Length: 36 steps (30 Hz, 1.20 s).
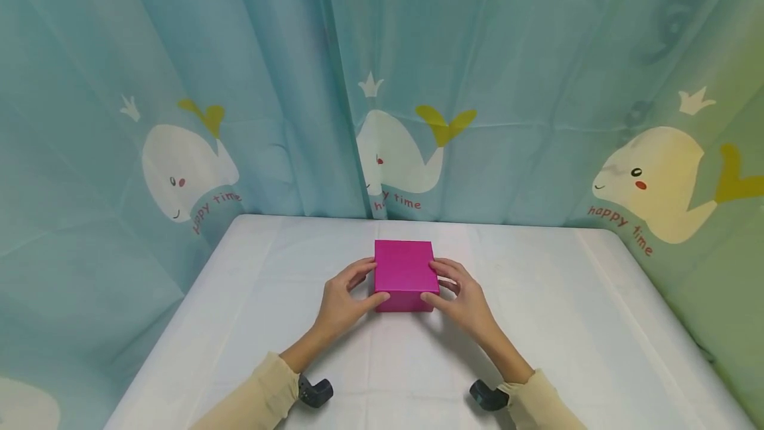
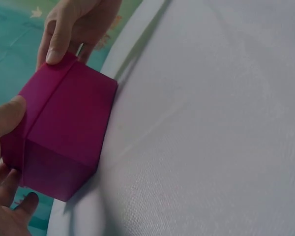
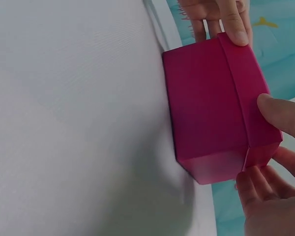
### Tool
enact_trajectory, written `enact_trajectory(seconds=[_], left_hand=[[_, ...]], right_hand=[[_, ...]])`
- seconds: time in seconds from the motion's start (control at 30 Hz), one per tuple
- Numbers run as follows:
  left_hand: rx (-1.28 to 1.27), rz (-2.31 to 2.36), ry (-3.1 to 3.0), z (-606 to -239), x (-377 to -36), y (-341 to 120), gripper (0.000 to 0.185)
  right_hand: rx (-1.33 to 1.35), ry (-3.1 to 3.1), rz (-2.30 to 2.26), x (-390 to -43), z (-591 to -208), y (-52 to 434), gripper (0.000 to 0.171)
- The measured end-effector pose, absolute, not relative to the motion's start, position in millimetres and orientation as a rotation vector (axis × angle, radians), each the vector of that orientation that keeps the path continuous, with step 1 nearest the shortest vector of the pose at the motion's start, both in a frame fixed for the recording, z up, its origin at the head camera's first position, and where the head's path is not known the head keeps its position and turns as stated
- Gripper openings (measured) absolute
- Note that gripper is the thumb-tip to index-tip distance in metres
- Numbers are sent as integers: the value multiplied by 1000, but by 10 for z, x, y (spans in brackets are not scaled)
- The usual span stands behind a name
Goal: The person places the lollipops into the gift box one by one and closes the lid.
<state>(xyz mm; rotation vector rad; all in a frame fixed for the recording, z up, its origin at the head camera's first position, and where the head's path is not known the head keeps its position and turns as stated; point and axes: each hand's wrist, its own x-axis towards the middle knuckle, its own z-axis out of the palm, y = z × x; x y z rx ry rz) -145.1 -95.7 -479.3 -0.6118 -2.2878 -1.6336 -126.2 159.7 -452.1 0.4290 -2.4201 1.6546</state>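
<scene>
A magenta lidded box (image 1: 404,271) stands on the white table (image 1: 555,310), a little behind its middle. My left hand (image 1: 351,290) grips the box's left side, thumb on the front corner of the lid and fingers along the side. My right hand (image 1: 458,292) holds the right side the same way. In the left wrist view the box (image 2: 64,132) shows its lid seam, with my left thumb (image 2: 7,118) on the lid and the right hand (image 2: 73,24) beyond. In the right wrist view my right thumb (image 3: 280,110) presses the lid of the box (image 3: 211,113), and the left hand (image 3: 221,17) is opposite.
A teal curtain (image 1: 477,52) printed with white whales hangs round the table's back and both sides. The white tablecloth spreads bare on every side of the box. Black wrist cameras (image 1: 315,391) sit under both sleeves near the front edge.
</scene>
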Motion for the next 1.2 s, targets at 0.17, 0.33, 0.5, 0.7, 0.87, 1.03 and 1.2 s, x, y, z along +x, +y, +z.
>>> enact_trajectory(seconds=[0.17, 0.33, 0.5, 0.7, 0.87, 1.03, 1.2], left_hand=[[-604, -1648, -2297, -4813, -1443, -965, 58], [-606, -1675, -2312, -4838, -1452, -977, 56], [-622, -1649, -2353, -4847, -1463, -987, 57], [-626, -1633, -2386, -4818, -1469, -986, 58], [-623, -1647, -2393, -4820, -1486, -960, 56], [-609, -1634, -2412, -4823, -1529, -926, 56], [-612, -1618, -2436, -4821, -1572, -913, 57]], right_hand=[[400, -2473, 1634, -1312, -4681, 1638, 64], [395, -2496, 1623, -1315, -4698, 1643, 64], [379, -2515, 1620, -1314, -4726, 1648, 66], [380, -2504, 1636, -1322, -4750, 1652, 65], [374, -2505, 1647, -1333, -4758, 1679, 64], [370, -2514, 1639, -1359, -4762, 1711, 64], [348, -2535, 1607, -1364, -4771, 1715, 65]])
